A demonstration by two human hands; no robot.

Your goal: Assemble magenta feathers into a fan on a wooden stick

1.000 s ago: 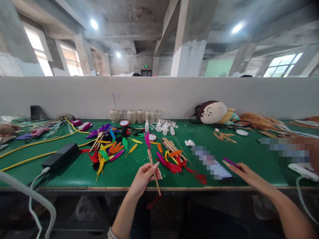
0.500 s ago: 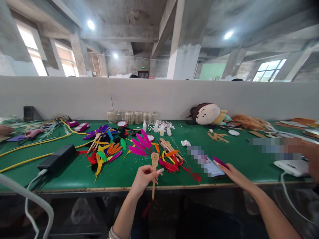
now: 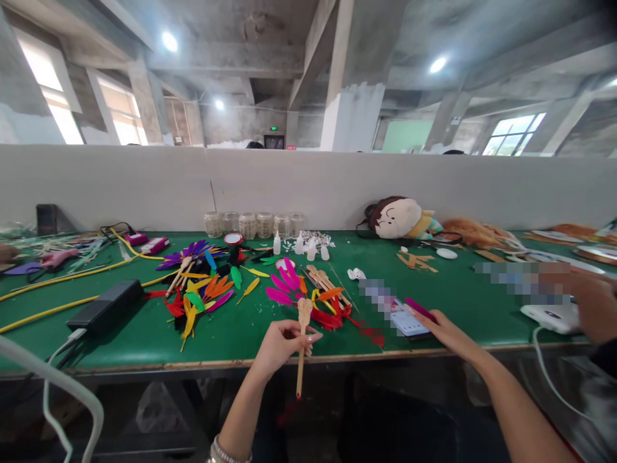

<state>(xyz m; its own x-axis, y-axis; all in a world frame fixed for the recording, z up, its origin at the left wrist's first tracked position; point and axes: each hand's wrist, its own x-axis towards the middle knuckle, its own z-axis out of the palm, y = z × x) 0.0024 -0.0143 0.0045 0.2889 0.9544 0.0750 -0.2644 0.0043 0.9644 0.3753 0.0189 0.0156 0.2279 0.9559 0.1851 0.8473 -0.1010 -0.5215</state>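
One wooden stick [image 3: 300,374], middle hidden by left hand [image 3: 282,345], phone [image 3: 409,323] partly pixelated

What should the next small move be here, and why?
Probably bring the loose magenta feather in the right hand to the wooden stick: the left hand holds it, with fanned magenta feathers at its top, and the loose one is apart.

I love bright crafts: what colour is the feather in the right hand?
The feather is magenta; see the head view.

Site: craft workshop. Evidence: bare concrete pillar [image 3: 354,112], lit exit sign [image 3: 274,128], long green bench [image 3: 463,308] bearing loose feathers [image 3: 222,287], squeeze bottles [image 3: 277,244], lined-up glass jars [image 3: 247,226].
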